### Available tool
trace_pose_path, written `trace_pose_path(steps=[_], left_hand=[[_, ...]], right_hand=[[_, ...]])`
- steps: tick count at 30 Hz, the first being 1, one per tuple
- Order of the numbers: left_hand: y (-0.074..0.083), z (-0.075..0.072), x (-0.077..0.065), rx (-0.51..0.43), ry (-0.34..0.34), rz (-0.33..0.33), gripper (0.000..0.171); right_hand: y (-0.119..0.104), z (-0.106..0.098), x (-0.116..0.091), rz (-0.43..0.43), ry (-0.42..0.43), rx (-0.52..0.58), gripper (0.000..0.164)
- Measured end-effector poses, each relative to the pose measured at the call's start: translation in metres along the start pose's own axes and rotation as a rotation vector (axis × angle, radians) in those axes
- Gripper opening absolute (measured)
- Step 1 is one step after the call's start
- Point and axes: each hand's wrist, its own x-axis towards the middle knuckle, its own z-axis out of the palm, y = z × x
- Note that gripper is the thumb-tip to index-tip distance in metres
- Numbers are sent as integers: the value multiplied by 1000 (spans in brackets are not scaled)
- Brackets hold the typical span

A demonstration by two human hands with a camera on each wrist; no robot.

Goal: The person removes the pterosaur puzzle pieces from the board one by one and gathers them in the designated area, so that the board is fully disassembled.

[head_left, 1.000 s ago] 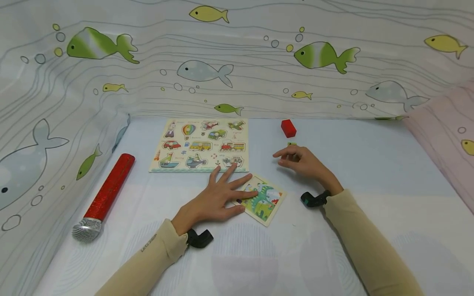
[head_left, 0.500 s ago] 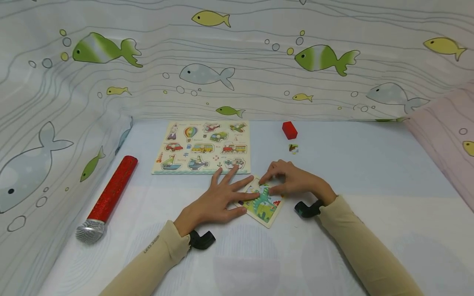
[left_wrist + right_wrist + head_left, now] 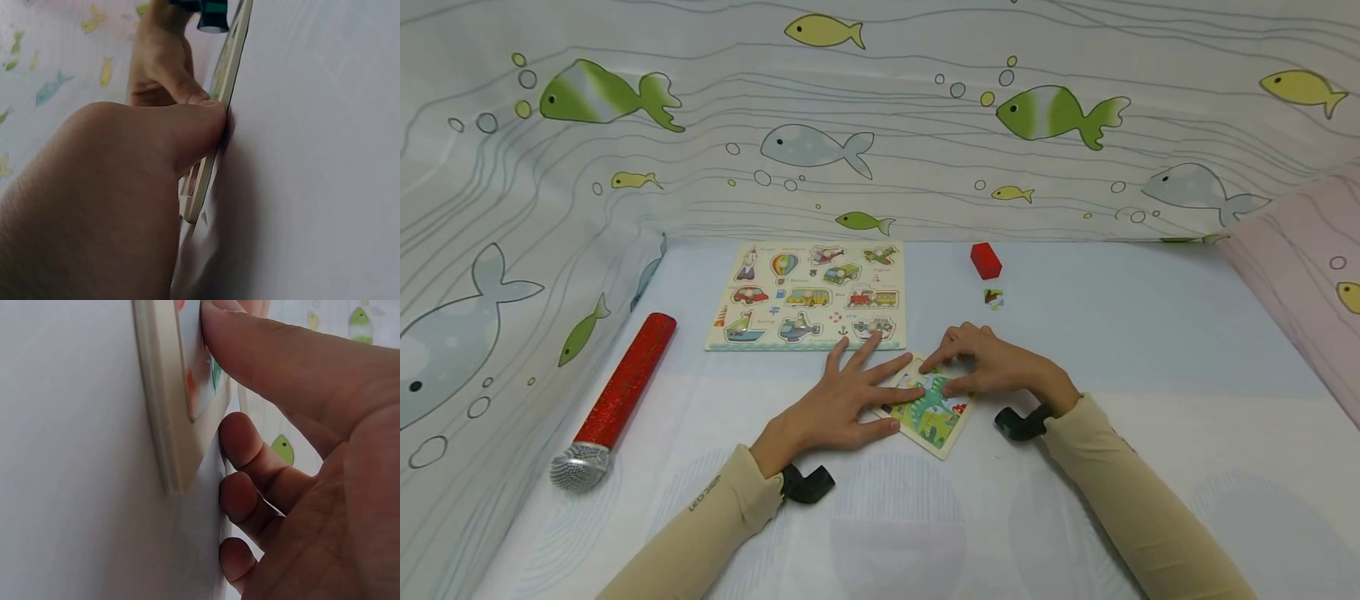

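Note:
A small square jigsaw puzzle (image 3: 936, 433) in a pale wooden frame, with a green dinosaur picture, lies turned on the table. My left hand (image 3: 835, 408) rests on its left side with fingers spread; in the left wrist view, the thumb (image 3: 203, 119) lies at the frame's edge. From the right, my right hand (image 3: 992, 362) reaches over the top corner, thumb and curled forefinger pinching at a piece in the picture. In the right wrist view, the right thumb (image 3: 250, 350) touches the picture while the other fingers curl beyond the frame. A loose puzzle piece (image 3: 994, 298) lies behind.
A larger vehicle puzzle board (image 3: 778, 312) lies behind my left hand. A red block (image 3: 986, 261) sits beyond the loose piece. At the left lies a red toy microphone (image 3: 625, 383) with a silver head. Fish-printed cloth (image 3: 925, 192) rises at the back and sides.
My right hand has come down and left from beside the loose piece onto the dinosaur puzzle, uncovering that piece. My left hand has stayed on the puzzle.

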Motion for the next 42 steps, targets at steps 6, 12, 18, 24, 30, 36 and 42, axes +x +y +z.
trace_pose_path(steps=[6,12,18,24,30,36,42], left_hand=[[1,-1,0,-1,5,4,50],[1,-1,0,-1,-1,1,50],[1,-1,0,-2,0,-1,50],[1,0,0,-5,14,5,50],[2,0,0,-5,13,4,50],[4,-1,-1,-16,24,7,49],[3,0,0,-6,23,5,49]], right_hand=[[1,-1,0,-27,6,-2,36],[2,0,0,-45,10,-2,35],[2,0,0,-8,0,-3,36],[-1,0,1,-11,-4,-1,37],[-1,0,1,-7,-15,23,36],[-3,0,1,-12,-12,35,36],[-2,0,1,-8,-14,31,36]])
